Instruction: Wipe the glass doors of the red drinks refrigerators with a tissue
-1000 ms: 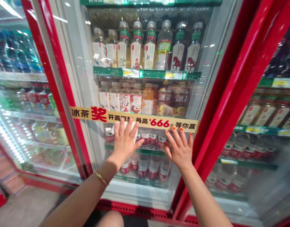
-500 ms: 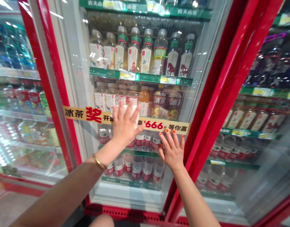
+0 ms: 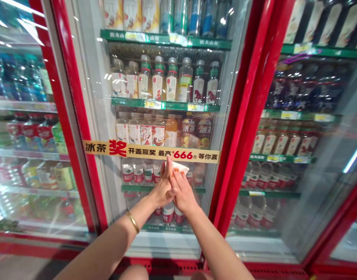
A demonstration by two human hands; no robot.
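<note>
Both hands meet in front of the glass door, below a yellow lettered strip [image 3: 146, 152]. My left hand [image 3: 163, 188], with a gold bracelet [image 3: 133, 222] on its wrist, is turned edge-on, and a white cloth or tissue [image 3: 180, 167] lies between it and my right hand. My right hand [image 3: 181, 190], with orange nails, presses its closed fingers over the white piece against the left palm. Behind the glass, red-labelled water bottles [image 3: 168, 214] stand near the hands.
Red door frames [image 3: 239, 116] run along both sides of the middle door. Green-edged shelves [image 3: 143, 102] hold rows of bottles. More stocked coolers stand left and right. A knee [image 3: 134, 273] shows at the bottom edge.
Both hands came off their separate spots at the door and moved together. The white piece is now between them, and the view has shifted so higher shelves show.
</note>
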